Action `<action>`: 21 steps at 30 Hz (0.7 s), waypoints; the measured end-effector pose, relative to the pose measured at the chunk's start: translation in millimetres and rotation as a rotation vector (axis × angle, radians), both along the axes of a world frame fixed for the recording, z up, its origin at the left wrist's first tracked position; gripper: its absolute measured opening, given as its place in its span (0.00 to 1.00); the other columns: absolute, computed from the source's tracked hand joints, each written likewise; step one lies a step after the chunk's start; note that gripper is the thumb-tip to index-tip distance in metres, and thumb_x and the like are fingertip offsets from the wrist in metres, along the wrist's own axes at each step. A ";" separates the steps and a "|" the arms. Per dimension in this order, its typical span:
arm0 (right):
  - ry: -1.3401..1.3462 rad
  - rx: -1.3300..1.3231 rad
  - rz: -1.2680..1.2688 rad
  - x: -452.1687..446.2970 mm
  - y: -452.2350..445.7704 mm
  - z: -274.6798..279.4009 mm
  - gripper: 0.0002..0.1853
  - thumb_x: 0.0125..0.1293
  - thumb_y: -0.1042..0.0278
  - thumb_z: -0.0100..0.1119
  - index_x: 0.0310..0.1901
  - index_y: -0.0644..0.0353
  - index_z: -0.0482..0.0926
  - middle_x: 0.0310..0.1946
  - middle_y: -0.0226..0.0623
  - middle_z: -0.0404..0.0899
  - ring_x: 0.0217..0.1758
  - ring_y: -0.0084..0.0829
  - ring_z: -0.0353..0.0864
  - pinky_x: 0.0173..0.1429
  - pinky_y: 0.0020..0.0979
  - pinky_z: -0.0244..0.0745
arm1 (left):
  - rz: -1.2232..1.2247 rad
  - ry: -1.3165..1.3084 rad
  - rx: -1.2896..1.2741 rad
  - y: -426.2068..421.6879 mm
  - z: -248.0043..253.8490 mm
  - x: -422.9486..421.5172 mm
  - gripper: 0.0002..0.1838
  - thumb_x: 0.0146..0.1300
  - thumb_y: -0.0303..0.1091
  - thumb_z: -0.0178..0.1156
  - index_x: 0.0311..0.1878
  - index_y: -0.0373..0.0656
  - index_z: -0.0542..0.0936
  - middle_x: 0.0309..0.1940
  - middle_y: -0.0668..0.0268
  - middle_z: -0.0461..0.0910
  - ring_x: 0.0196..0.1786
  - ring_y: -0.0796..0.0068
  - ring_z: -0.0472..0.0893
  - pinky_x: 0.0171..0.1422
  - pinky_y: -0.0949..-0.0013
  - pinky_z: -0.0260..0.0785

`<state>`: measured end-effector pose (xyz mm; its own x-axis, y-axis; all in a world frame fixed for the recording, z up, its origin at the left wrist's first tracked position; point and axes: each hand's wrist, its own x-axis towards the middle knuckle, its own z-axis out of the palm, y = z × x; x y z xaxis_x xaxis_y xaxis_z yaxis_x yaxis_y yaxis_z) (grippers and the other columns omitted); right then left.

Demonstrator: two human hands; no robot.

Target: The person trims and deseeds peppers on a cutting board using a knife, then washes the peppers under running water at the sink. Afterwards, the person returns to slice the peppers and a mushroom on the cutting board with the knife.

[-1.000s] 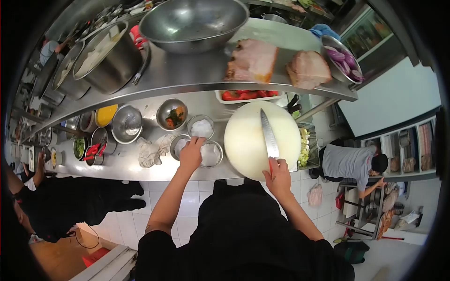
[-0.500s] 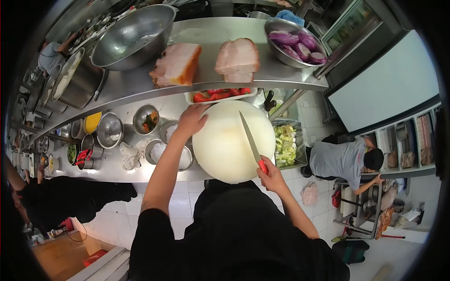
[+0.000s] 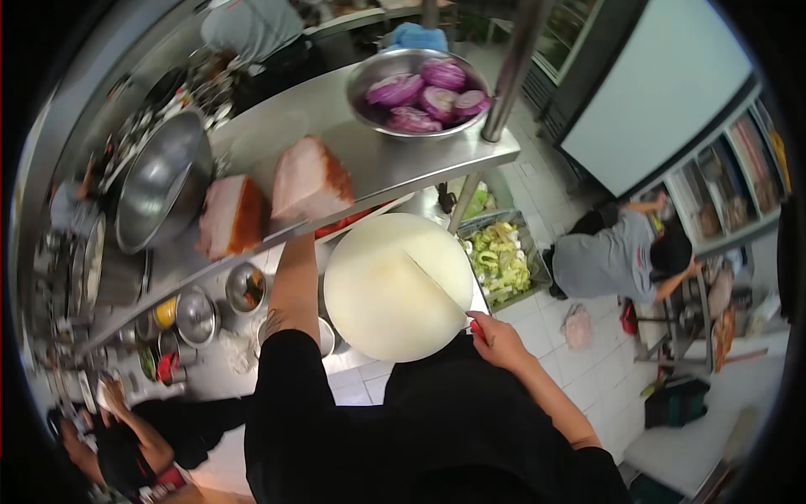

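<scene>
While the left forearm (image 3: 294, 281) extends beneath the metal shelf (image 3: 403, 158), the right hand (image 3: 497, 343) is closed around the red handle of the knife (image 3: 437, 282). The knife lies across the round board (image 3: 369, 294), with the tip directed toward the far side and the handle at the near right edge. Whether the blade rests fully on the surface cannot be determined. The left hand is hidden by the shelf; its grip cannot be told. The reach appears directed toward the red vegetables (image 3: 340, 223), partly visible below the shelf edge.

Recommended practice for the reach:

1. Hold the blade low and motionless, supported by the board, until the left hand is clear.
2. Route the left forearm around the board's left side, never across the blade.
3. Withdraw below the shelf edge to avoid striking it.
4. Guard the sleeve (image 3: 298, 361) against the small bowl (image 3: 327, 338) just beside it; a snag could tip the bowl.
5. Confirm that the board sits steady before applying knife pressure.
</scene>
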<state>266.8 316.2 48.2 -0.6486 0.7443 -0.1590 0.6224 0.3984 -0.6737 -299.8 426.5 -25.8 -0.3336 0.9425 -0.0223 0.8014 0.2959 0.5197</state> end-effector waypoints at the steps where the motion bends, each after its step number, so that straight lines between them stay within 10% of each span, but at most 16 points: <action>1: 0.001 -0.005 -0.042 -2.0 -3.9 3.0 0.29 0.69 0.67 0.64 0.72 0.52 0.74 0.43 0.55 0.88 0.46 0.60 0.88 0.51 0.54 0.83 | 0.002 0.027 -0.045 4.7 -0.4 -5.1 0.20 0.70 0.46 0.71 0.55 0.41 0.86 0.44 0.54 0.88 0.51 0.49 0.86 0.58 0.52 0.78; 8: -0.011 -0.112 -0.095 11.1 -20.2 18.0 0.27 0.67 0.70 0.65 0.69 0.56 0.77 0.37 0.52 0.87 0.41 0.56 0.88 0.47 0.49 0.82 | 0.100 0.084 0.001 -13.1 31.3 5.9 0.22 0.64 0.45 0.77 0.55 0.43 0.86 0.48 0.56 0.87 0.51 0.55 0.86 0.57 0.57 0.78; 15: 0.018 -0.198 -0.171 18.7 -3.5 6.5 0.17 0.76 0.62 0.63 0.62 0.58 0.80 0.31 0.52 0.86 0.37 0.60 0.87 0.42 0.53 0.81 | -0.281 -0.043 0.436 -125.3 38.4 217.4 0.22 0.56 0.34 0.81 0.53 0.44 0.85 0.50 0.57 0.82 0.54 0.49 0.82 0.57 0.54 0.78; 21: 0.101 0.078 0.114 -20.6 49.1 0.3 0.10 0.75 0.65 0.62 0.50 0.61 0.76 0.29 0.53 0.85 0.36 0.60 0.87 0.41 0.56 0.80 | -0.138 -0.086 0.451 -175.9 38.3 316.2 0.24 0.58 0.31 0.80 0.57 0.42 0.83 0.56 0.56 0.79 0.55 0.49 0.81 0.58 0.53 0.78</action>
<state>246.2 365.4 48.5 -0.7394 0.6724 -0.0334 0.5008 0.5162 -0.6948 16.5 250.5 12.5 -0.2196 0.8998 0.3769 0.7661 -0.0801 0.6377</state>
